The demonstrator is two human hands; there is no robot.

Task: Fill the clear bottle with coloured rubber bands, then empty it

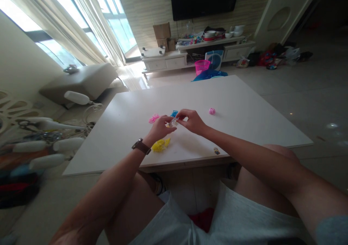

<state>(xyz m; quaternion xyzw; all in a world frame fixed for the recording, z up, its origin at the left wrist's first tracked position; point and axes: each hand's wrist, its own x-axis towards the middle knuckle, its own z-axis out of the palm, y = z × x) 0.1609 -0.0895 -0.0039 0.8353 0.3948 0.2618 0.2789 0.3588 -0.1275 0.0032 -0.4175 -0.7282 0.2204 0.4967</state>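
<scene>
Over the middle of the white table (225, 96), my left hand (161, 127) is closed around a small clear plastic piece (174, 122). Thumb and fingertips of my right hand (191, 121) pinch the same piece from the other side. What exactly it is I cannot make out. Just behind my hands lies a small blue bundle (174, 113), and a pink bundle (154, 118) sits beside my left fingers. A yellow bundle (161, 145) rests nearer to me, by my left wrist. Off to the right of my right hand is a pink ball (212, 111).
A small Minion figure or sticker (216, 150) is at the table's front edge. Beyond the table stand a pink basket (202, 66) and a low TV cabinet (174, 62). A lamp with white shades (77, 97) is close to the left edge.
</scene>
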